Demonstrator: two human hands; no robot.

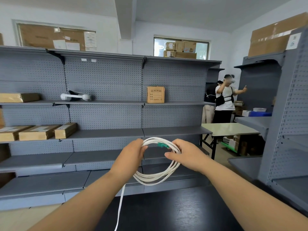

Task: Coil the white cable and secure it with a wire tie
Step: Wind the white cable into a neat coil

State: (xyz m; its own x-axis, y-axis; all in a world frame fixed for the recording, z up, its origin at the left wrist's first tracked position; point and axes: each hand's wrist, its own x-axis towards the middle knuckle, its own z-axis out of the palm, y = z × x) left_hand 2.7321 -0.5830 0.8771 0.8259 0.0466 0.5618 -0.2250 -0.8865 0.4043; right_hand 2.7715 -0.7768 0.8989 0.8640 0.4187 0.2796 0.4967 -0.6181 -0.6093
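The white cable (155, 178) hangs in several loops in the air in front of me, above the black table (175, 212). My left hand (131, 153) grips the upper left of the coil with curled fingers. My right hand (185, 155) holds the upper right of the coil, thumb pointing left across the strands. A green connector (162, 145) sits at the top of the coil between my hands. One loose strand (120, 204) drops from the coil down past the table's left edge. No wire tie is visible.
Grey pegboard shelving (106, 104) fills the wall ahead, holding cardboard boxes (155, 94) and a white headset (75, 96). Another grey rack (286, 114) stands close on the right. Two persons (224, 99) stand at the back right beside a pale folding table (228, 129).
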